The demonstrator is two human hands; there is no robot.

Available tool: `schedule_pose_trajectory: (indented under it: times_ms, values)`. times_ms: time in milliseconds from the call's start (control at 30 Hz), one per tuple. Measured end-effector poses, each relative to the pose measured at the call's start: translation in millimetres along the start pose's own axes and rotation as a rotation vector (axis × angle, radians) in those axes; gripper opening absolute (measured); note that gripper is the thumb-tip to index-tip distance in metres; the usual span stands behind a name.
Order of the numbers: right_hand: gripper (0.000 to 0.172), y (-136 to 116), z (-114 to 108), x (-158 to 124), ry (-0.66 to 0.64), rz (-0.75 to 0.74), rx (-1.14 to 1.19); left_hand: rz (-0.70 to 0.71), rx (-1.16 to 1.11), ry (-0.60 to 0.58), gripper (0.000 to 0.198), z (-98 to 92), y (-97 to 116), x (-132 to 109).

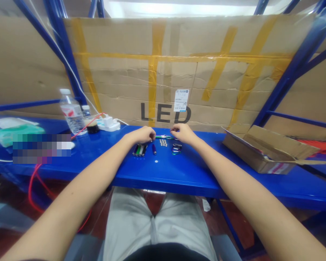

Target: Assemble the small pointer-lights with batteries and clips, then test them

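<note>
My left hand [143, 135] is curled with its fingertips down at the table, just behind a purple metal tube [154, 149]. Whatever its fingers close on is too small to make out. Across from it, my right hand [184, 132] has bent fingers close to the right end of some shiny green and blue metal pieces [163, 137]; what it grips, if anything, is hidden. Between the hands lies a cluster of small silver round parts [163, 143]. Several dark and green tubes [139, 150] lie side by side near my left wrist. Carabiner-like rings [176, 149] rest below my right hand.
An open cardboard box [271, 154] stands at the right of the blue table [165, 175]. To the left are a water bottle [71, 114], a cup of dark liquid [92, 127], a power strip [108, 124] and red cable. A large cardboard sheet [119, 83] closes off the back.
</note>
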State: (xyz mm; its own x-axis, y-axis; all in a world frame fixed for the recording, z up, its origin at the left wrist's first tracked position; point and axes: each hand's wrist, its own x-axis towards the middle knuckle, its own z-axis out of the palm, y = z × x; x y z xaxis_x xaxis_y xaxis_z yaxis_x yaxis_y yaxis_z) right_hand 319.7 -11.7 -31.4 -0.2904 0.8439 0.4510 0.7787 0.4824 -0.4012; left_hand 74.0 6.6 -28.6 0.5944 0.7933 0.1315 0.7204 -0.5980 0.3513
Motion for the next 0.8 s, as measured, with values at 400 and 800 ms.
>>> schedule_pose_trajectory:
  times_ms: [400, 800]
  values:
    - [0.041, -82, 24, -31, -0.198, -0.082, -0.23, 0.054, 0.101, 0.096, 0.026, -1.5, 4, 4]
    - [0.033, -61, 4, -15, -0.022, 0.175, 0.026, -0.062, -0.22, 0.434, 0.025, -3.6, 21, 6]
